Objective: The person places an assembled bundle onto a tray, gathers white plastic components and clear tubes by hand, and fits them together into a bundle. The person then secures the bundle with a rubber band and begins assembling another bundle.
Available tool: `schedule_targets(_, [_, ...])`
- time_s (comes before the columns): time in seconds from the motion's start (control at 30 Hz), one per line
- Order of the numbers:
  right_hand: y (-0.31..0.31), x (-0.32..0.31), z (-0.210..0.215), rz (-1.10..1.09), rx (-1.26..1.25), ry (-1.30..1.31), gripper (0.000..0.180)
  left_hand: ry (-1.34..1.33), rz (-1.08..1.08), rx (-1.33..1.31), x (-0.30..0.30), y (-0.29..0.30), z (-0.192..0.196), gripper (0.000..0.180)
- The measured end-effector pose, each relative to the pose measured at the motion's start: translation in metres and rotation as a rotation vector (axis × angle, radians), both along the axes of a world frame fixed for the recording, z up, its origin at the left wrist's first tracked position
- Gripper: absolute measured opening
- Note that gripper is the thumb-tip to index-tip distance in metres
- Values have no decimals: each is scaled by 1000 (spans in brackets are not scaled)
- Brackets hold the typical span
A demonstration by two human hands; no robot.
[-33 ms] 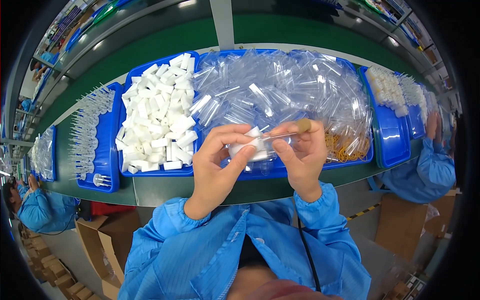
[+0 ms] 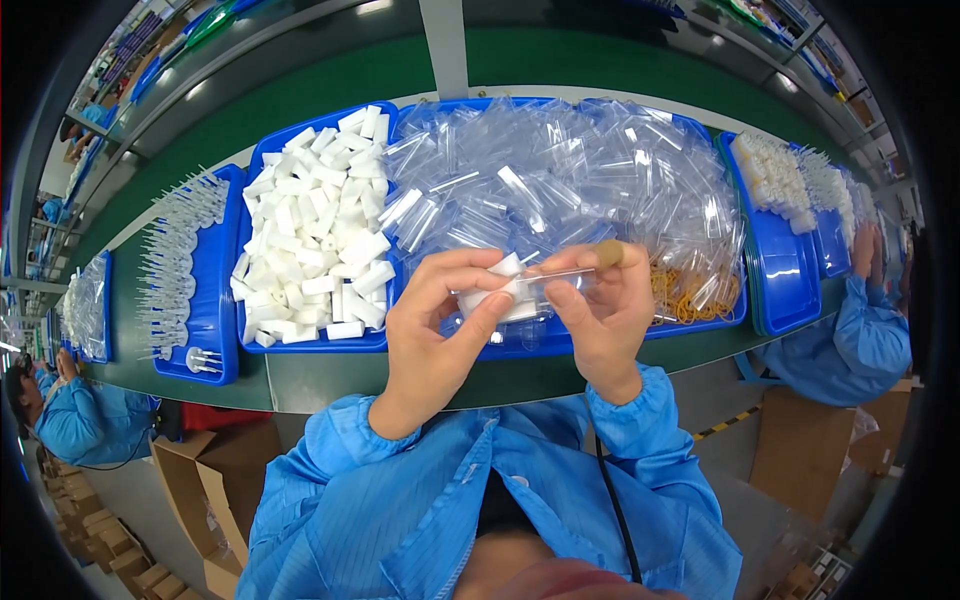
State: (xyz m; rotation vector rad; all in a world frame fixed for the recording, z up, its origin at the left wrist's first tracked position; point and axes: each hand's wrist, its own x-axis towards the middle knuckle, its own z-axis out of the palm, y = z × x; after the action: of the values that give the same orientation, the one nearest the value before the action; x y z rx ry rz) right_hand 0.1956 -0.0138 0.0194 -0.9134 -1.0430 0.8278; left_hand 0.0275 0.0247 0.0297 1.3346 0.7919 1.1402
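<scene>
In front of my chest, my left hand (image 2: pixel 432 315) is closed around a few small white foam-like blocks (image 2: pixel 509 266), pinched between thumb and fingers. My right hand (image 2: pixel 615 315) grips a clear plastic sleeve (image 2: pixel 562 283) between thumb and fingers. The sleeve's left end meets the white pieces; the fingers hide part of the contact. A tan finger cot (image 2: pixel 608 254) covers one right fingertip. Both hands are over the near edge of a blue tray heaped with clear plastic sleeves (image 2: pixel 540 190).
Left of the sleeves, a blue tray holds white blocks (image 2: pixel 315 215). Farther left stands a tray with white pronged parts (image 2: pixel 175 265). Yellow-brown rubber bands (image 2: pixel 680 297) lie at the sleeve heap's right corner. Blue trays (image 2: pixel 790 290) are stacked at right; co-workers in blue sit on both sides.
The clear sleeve has tilted very slightly between the fingers of my right hand. Otherwise both hands and the trays stay where they were.
</scene>
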Motion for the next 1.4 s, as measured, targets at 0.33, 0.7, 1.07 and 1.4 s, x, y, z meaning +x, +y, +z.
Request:
schedule_targets(0.33, [3,16,7,84,-111,-35,38,185,29,140,-1,-1,-3,18])
schedule_targets(0.7, [-3,10,11,79,-206,0,37,237,102,340,0,-3,5,25])
schedule_targets(1.07, [-3,1,11,-4,-121,38,37,158,48,291,-2,0,3,33])
schedule_targets(1.4, [-7,6,13,-84,-83,-149,38,384,38,518,-3,2,16,29])
